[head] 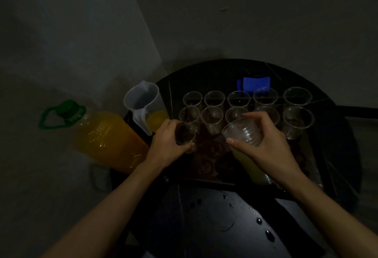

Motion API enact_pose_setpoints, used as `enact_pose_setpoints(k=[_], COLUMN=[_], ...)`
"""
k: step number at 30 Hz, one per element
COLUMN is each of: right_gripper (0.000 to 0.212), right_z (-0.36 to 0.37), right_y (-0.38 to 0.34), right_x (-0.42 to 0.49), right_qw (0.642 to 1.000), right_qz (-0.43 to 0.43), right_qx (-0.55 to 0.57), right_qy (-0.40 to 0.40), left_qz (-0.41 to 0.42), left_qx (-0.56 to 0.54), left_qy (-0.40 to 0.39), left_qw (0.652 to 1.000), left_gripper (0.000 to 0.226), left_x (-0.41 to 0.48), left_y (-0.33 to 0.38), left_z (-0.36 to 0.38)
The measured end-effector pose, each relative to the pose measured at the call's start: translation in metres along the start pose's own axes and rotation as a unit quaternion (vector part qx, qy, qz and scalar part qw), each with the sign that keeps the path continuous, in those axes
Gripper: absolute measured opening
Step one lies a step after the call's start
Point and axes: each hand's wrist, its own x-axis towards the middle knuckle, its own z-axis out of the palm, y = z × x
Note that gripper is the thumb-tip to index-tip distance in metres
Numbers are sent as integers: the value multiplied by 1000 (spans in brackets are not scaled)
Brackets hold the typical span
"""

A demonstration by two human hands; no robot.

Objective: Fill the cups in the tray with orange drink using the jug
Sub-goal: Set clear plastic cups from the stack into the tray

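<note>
Dim room. Left hand [170,142] grips a single clear cup [185,138], upright, at the tray's [206,178] front-left. Right hand [266,145] holds a stack of clear cups [242,132], tilted w/ mouth toward the left. Ten empty cups [212,119] stand in two rows on the tray. Jug [144,106], a little orange drink in it, sits left of the rows; big orange bottle [102,134] w/ green cap beside it. Blue cloth [254,83] behind the cups.

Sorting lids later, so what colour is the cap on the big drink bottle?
Green, on the bottle's cap, seen in the head view.
</note>
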Motion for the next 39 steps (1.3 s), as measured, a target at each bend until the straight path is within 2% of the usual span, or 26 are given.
enact_pose_setpoints(k=[6,11,14,17,22,25,30,39], right_gripper=[72,78,91,98,72,64,65,66], right_z=[-1,0,2,3,-2,-5,-10,-12], right_y=[-1,-2,0,1,0,-1,-3,-4], right_x=[0,0,1,2,-1,-2,-5,-6], right_qw=[1000,1000,1000,999,998,999,999,1000], right_qz=[6,14,20,24,53,44,29,19], right_qx=[5,7,-4,-16,5,7,6,-8], right_qy=[-2,-14,-20,-28,-24,-19,-15,-5], left_qz=[-12,53,98,77,76,80,64,59], left_qx=[-8,-107,-218,-267,-214,-199,-178,-215], left_qy=[9,49,-15,-108,-173,-174,-160,-53], left_qw=[1000,992,971,955,958,961,969,973], left_gripper=[74,57,50,49,40,41,44,32], left_x=[-4,-7,-4,2,12,18,22,35], left_y=[4,31,62,94,123,129,137,135], left_z=[-4,-21,-30,-33,-32,-33,-34,-59])
